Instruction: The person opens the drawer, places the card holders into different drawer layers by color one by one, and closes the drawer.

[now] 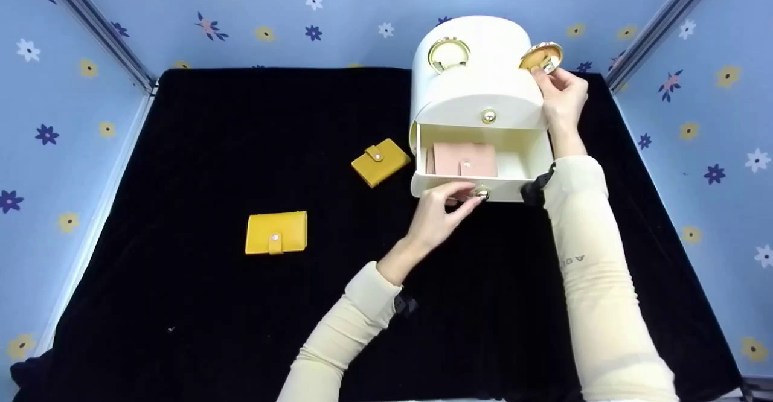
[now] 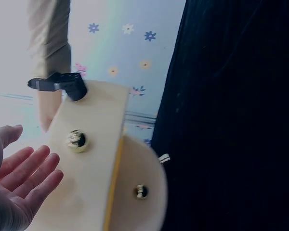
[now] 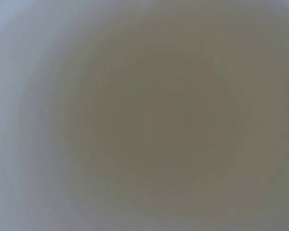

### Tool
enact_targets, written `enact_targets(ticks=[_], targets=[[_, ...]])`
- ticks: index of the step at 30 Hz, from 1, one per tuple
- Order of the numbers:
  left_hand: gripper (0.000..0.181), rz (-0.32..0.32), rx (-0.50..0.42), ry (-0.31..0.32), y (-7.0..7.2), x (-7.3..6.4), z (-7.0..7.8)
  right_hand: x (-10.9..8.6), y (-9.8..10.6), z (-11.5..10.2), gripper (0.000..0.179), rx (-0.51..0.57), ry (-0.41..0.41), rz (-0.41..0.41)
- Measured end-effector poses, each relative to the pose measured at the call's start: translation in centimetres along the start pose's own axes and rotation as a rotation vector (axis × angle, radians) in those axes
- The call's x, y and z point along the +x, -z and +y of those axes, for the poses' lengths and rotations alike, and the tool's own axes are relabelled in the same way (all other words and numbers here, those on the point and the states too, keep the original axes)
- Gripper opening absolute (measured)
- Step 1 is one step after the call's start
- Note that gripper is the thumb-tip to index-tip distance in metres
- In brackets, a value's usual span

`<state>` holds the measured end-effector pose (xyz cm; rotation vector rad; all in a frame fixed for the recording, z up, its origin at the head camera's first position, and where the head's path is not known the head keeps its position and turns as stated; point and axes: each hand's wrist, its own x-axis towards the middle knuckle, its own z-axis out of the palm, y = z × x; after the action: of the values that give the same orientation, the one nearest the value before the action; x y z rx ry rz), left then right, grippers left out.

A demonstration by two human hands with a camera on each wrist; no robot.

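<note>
Seeing the white box (image 1: pixel 489 46) standing by the back edge of the bench (image 1: pixel 193 305), with a narrow strip of black cloth running toward the right wall (image 1: pixel 718 148) and a wide stretch reaching left, past two yellow wallets (image 1: pixel 276 230) (image 1: pixel 386 162). Pinching the gold-rimmed disc (image 1: pixel 542 57) with the right hand (image 1: pixel 566 97), and holding the left hand (image 1: pixel 436 212) with thumb and fingers apart beside the drawer knob (image 1: pixel 482 193), being unable to tell about contact. Finding the pink wallet (image 1: pixel 465 156) lying inside the pulled-out drawer (image 1: pixel 513 163), just beyond the left hand.

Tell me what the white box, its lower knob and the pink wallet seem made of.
White box: probably plastic or coated board; smooth, no grain showing. Lower knob: likely polished metal or metallic plating; gold with mirror-like reflections. Pink wallet: apparently leather or imitation leather; matt, with snap strap.
</note>
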<state>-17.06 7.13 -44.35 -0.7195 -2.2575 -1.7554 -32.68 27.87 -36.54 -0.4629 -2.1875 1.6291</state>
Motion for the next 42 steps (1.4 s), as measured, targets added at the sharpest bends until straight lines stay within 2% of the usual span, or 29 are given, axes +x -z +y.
enact_targets(ticks=[9, 14, 19, 23, 30, 37, 42], targets=[[0.022, 0.061, -0.014, 0.111, -2.1, -0.5, -1.6, 0.0, 0.0, 0.1, 0.029, 0.008, -0.002, 0.000], [0.026, 0.088, 0.056, 0.199, -2.9, -0.4, -2.1, 0.0, 0.0, 0.1, 0.029, -0.001, 0.012, 0.006], [0.029, 0.079, 0.090, 0.261, -3.5, -0.3, -2.6, 0.0, 0.0, 0.0, 0.029, -0.001, 0.000, 0.006], [0.028, 0.080, 0.082, 0.273, -3.9, -0.1, -2.8, 0.0, 0.0, 0.0, 0.029, 0.005, -0.001, 0.003], [0.023, 0.078, 0.003, 0.253, -4.3, 0.2, -2.8, 0.0, 0.0, 0.0, 0.027, 0.021, 0.015, 0.001], [0.023, 0.061, 0.023, 0.233, -4.3, 0.8, -2.9, 0.0, 0.0, 0.0, 0.026, 0.045, 0.023, -0.007], [0.023, 0.050, 0.056, 0.235, -4.3, 1.6, -3.1, 0.0, 0.0, 0.1, 0.029, 0.008, 0.012, -0.004]])
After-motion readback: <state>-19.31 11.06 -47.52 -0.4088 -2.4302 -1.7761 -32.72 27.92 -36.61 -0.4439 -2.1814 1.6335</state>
